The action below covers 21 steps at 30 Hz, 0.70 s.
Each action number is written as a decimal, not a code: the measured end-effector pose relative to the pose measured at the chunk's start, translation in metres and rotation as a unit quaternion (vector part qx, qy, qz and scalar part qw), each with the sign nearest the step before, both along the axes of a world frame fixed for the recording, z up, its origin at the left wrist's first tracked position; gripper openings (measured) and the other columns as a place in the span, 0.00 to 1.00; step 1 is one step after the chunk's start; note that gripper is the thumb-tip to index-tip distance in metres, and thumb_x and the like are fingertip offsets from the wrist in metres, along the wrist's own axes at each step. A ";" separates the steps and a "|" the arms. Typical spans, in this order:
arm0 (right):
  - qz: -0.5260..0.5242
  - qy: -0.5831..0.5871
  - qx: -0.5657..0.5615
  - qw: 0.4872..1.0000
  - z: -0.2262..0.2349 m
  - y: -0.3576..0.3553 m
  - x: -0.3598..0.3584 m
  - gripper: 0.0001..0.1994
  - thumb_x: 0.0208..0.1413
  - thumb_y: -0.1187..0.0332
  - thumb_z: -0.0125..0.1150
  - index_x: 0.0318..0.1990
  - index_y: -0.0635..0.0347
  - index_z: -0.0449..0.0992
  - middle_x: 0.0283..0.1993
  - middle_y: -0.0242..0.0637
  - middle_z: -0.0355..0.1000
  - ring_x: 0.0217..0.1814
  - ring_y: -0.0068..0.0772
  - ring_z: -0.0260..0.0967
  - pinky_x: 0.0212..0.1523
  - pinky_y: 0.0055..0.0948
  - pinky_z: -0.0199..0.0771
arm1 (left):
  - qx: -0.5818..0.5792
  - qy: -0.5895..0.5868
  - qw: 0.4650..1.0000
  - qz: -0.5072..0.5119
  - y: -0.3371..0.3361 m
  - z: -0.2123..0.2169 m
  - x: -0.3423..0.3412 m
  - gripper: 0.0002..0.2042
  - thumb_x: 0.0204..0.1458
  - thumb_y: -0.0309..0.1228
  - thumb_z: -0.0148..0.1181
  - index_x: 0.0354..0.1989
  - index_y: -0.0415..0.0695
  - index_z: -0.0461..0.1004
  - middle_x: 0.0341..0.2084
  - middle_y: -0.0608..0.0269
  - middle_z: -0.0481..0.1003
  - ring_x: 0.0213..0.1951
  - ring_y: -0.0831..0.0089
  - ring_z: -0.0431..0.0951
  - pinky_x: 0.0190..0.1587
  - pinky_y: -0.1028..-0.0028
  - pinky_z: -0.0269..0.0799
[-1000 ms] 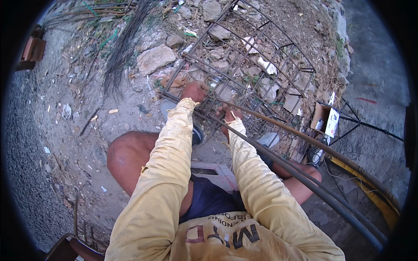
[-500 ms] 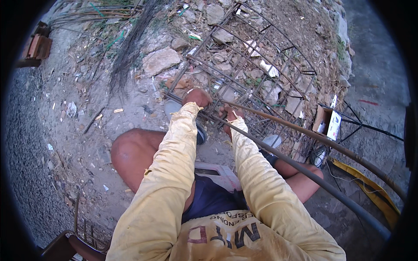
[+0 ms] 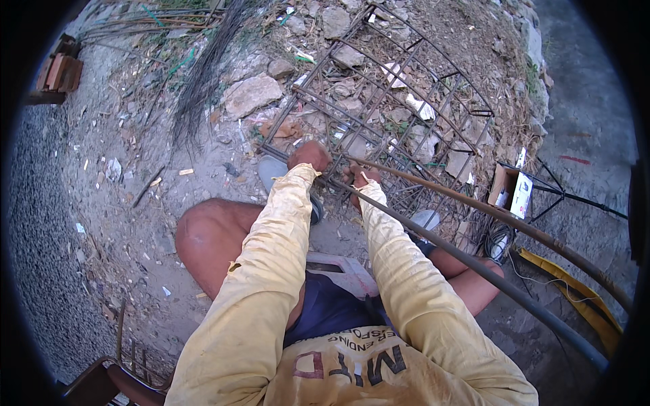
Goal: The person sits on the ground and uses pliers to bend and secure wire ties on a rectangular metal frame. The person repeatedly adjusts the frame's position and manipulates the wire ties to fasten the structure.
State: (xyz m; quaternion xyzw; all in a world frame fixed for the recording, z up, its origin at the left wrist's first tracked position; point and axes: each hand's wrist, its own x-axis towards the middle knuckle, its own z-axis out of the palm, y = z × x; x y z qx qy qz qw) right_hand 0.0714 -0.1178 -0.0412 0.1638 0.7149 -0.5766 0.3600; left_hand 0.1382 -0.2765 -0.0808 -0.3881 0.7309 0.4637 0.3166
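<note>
My left hand is closed in a fist at the near left corner of a rebar cage lying on the rubble; what it grips is hidden. Close by on the right, the fingers of my right hand are curled in beside the bars, and what lies inside them cannot be made out. Two long steel bars run from between my hands to the lower right: a rusty brown bar and a darker bar. The darker one passes across my right hand near the wrist.
A grey block-like seat is between my legs. Broken stones and a bundle of thin dark wire lie beyond. To the right are an open carton, a black tripod-like frame and a yellow strip. Bricks sit far left.
My left hand has shifted and turned slightly beside the cage corner. The right hand stays curled at the bars, and the cage and both long bars keep their places.
</note>
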 end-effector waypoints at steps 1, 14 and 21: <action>-0.010 -0.007 -0.004 1.000 0.001 0.000 0.000 0.11 0.53 0.74 0.57 0.42 0.71 0.72 0.26 0.42 0.75 0.19 0.30 0.70 0.19 0.26 0.69 | -0.004 0.017 0.999 0.039 0.001 0.000 0.000 0.15 0.46 0.35 0.61 0.41 0.43 0.80 0.43 0.50 0.78 0.48 0.53 0.77 0.49 0.63 0.73; 0.195 0.095 0.185 0.958 -0.012 0.045 -0.027 0.17 0.47 0.66 0.60 0.42 0.69 0.73 0.36 0.53 0.75 0.36 0.48 0.72 0.35 0.39 0.71 | -0.016 0.247 0.924 0.291 0.016 -0.018 -0.023 0.15 0.41 0.24 0.64 0.41 0.47 0.80 0.33 0.50 0.80 0.37 0.60 0.81 0.41 0.68 0.74; 0.239 0.149 0.312 0.907 -0.028 0.081 -0.042 0.17 0.43 0.69 0.60 0.42 0.68 0.73 0.34 0.51 0.73 0.35 0.49 0.71 0.35 0.40 0.68 | 0.105 0.296 0.915 0.252 0.021 -0.062 -0.035 0.18 0.39 0.28 0.70 0.42 0.41 0.79 0.32 0.54 0.80 0.32 0.70 0.80 0.36 0.70 0.74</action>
